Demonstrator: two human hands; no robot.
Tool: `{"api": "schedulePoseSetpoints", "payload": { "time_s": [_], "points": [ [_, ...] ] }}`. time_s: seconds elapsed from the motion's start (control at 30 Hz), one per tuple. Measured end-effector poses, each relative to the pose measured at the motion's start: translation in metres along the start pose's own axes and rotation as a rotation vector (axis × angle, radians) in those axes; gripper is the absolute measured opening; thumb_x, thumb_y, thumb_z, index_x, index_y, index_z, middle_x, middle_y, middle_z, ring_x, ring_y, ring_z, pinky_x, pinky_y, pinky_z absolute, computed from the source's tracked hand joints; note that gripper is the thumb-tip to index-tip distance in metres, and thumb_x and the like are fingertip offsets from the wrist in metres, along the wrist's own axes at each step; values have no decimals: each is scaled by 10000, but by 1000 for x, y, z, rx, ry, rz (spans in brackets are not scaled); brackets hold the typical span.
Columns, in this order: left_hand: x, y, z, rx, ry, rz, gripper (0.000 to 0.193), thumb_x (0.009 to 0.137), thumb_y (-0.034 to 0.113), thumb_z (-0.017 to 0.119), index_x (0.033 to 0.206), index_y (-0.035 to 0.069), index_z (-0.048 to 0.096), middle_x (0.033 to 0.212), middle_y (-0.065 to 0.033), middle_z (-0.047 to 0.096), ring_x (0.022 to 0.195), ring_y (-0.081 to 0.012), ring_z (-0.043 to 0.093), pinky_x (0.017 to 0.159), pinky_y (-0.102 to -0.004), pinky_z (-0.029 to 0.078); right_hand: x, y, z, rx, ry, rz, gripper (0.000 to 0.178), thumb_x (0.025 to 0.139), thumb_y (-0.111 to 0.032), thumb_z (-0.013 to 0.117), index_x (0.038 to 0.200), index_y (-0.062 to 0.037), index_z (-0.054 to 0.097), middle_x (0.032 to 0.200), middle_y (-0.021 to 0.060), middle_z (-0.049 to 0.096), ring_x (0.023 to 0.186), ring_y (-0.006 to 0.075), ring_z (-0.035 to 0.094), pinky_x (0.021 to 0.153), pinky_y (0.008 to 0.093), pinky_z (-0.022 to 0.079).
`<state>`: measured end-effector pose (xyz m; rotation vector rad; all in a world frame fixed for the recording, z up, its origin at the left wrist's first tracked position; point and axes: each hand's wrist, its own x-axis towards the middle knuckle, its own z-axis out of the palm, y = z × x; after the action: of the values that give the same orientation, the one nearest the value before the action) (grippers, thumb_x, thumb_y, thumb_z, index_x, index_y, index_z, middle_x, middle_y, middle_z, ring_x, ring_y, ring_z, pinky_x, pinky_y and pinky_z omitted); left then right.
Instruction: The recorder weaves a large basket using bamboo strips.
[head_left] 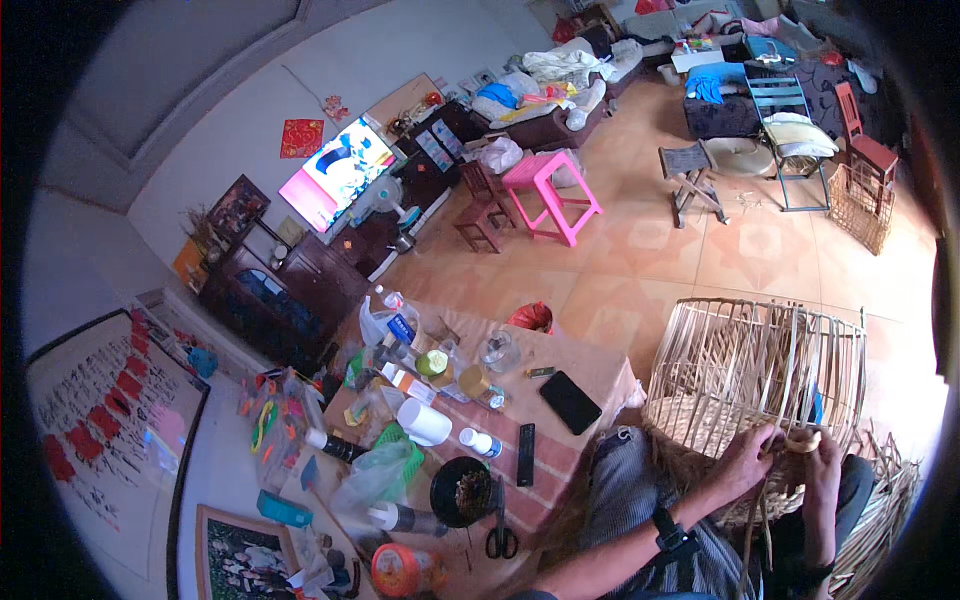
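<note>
A half-woven basket [700, 408] of pale strips, probably bamboo, rests against my lap at the lower right, its long loose ends standing up at the far side. My left hand [748, 460], with a dark watch on the wrist, is closed in a pinch at the basket's near rim. Beside it my right hand [823, 465] is closed around a pale, curved strip [803, 443] that bridges toward the left fingers. What the left fingertips pinch is too small to make out. A few thin strips hang down between my forearms.
Left of my legs stands a cloth-covered table [585, 470] with a phone [570, 403], remote [526, 455], scissors [500, 535], a dark bowl [462, 491] and several bottles. Loose strips [885, 510] lie at the right. A pink stool [552, 190] and folding stool [690, 182] stand farther off.
</note>
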<state>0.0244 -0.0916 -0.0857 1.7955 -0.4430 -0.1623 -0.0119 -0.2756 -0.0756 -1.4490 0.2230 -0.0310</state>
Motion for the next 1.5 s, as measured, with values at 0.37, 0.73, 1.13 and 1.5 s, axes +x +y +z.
{"api": "schedulePoseSetpoints", "payload": {
  "time_s": [0.37, 0.73, 1.13, 1.5],
  "points": [
    [5, -6, 4, -14, -64, -167, 383, 882, 9, 672, 1261, -11, 621, 1174, -197, 704, 1116, -265, 679, 927, -385, 541, 26, -67, -19, -980, 312, -865, 214, 956, 38, 571, 1150, 5, 656, 1075, 77, 663, 1002, 177, 627, 770, 335, 526],
    [1, 16, -16, 171, -68, -141, 339, 893, 71, 705, 1220, -8, 656, 1088, -138, 733, 1014, -206, 708, 895, -344, 580, 33, -73, -48, -923, 297, -693, 385, 872, 24, 733, 1211, -17, 554, 1189, 204, 633, 1058, 327, 636, 862, 410, 531],
    [-10, 59, -28, 429, -33, -206, 300, 977, 158, 662, 1202, -12, 560, 1057, -231, 720, 985, -369, 723, 839, -424, 573, -26, -55, -37, -961, -9, -649, 378, 853, 23, 628, 1212, -89, 668, 859, 100, 643, 695, 287, 665, 573, 379, 562],
    [-8, 69, -27, 550, -265, -281, 374, 834, 149, 785, 1159, -2, 678, 1012, -195, 752, 952, -302, 744, 832, -396, 564, -45, -18, -6, -1277, -277, -530, 538, 812, -192, 677, 1328, -84, 572, 1163, 146, 515, 1105, 308, 541, 867, 425, 522]
  ]
}}
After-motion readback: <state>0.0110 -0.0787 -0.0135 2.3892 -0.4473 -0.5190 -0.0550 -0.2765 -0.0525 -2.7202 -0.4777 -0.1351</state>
